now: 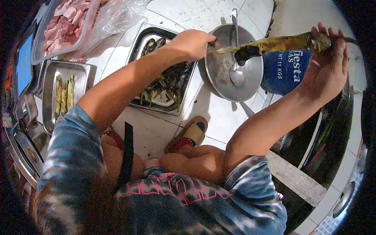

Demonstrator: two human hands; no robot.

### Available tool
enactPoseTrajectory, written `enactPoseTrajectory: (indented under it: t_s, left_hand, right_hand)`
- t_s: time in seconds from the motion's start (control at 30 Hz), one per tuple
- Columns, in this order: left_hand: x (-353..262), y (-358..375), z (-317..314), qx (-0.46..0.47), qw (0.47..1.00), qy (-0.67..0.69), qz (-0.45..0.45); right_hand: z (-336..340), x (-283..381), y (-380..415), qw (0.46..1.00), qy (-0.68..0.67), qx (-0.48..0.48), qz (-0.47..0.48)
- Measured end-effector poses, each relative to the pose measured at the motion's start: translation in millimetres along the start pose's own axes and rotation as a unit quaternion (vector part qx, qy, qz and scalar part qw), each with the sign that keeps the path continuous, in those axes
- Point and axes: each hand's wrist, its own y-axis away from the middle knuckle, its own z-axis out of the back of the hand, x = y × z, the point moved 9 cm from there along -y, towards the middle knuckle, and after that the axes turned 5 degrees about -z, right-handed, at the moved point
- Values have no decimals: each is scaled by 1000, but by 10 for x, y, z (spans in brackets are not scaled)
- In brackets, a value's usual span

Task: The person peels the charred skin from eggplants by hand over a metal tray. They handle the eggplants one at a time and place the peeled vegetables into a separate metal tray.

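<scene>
A charred, partly peeled eggplant point(286, 43) stretches sideways above the metal pot point(223, 88). My right hand point(329, 64) grips it near the stem end, with the fingers behind it. Blackened skin point(247, 54) hangs from its left end. My left hand point(192, 45) is closed in a pinch on a thin pale strip point(225, 50) running from that end. Inside the pot rests a large metal spoon point(237, 76), its handle leaning on the far rim. Left of the pot, a metal tray point(156, 108) holds several blackened eggplants point(172, 80), partly hidden by my left forearm.
A smaller tray point(84, 74) at left contains 3 peeled eggplants point(64, 94). Behind it stands a plastic tub point(39, 56) of cut raw meat point(66, 25) beside a clear plastic bag point(117, 19). A blue gas cylinder point(280, 72) stands right of the pot. My sandaled foot point(190, 135) is on the tiles.
</scene>
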Motion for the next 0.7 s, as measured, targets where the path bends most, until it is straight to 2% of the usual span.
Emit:
enactPoseTrajectory:
  t_s: [0.03,0.13,0.17,0.27,0.3,0.4,0.43,0.53,0.63,0.7]
  left_hand:
    - [-70,-14,18,-27,999,30,-13]
    - [-298,-81,-62,-28,949,307,-72]
    - [-326,-105,-136,12,941,335,-57]
    - [-541,-98,-31,-23,902,420,-94]
    - [-576,-89,-7,-15,913,399,-79]
    - [-699,-56,138,-125,947,268,-126]
    - [-729,-18,170,-153,960,207,-113]
    - [-721,100,226,-192,958,209,-47]
    - [-828,169,368,-271,945,155,-97]
    - [-883,155,395,-264,947,139,-116]
  right_hand:
    - [1,2,4,1000,3,0,-5]
    - [6,49,-2,1000,20,-13,-6]
    - [5,87,7,999,39,-25,0]
    - [-16,188,51,995,75,-55,28]
    - [-11,209,64,994,73,-61,44]
    - [31,212,36,995,38,-88,37]
    - [54,192,21,995,21,-99,25]
    - [83,194,29,992,37,-106,58]
    - [322,175,-48,975,157,-148,48]
    - [414,105,-85,988,41,-147,36]
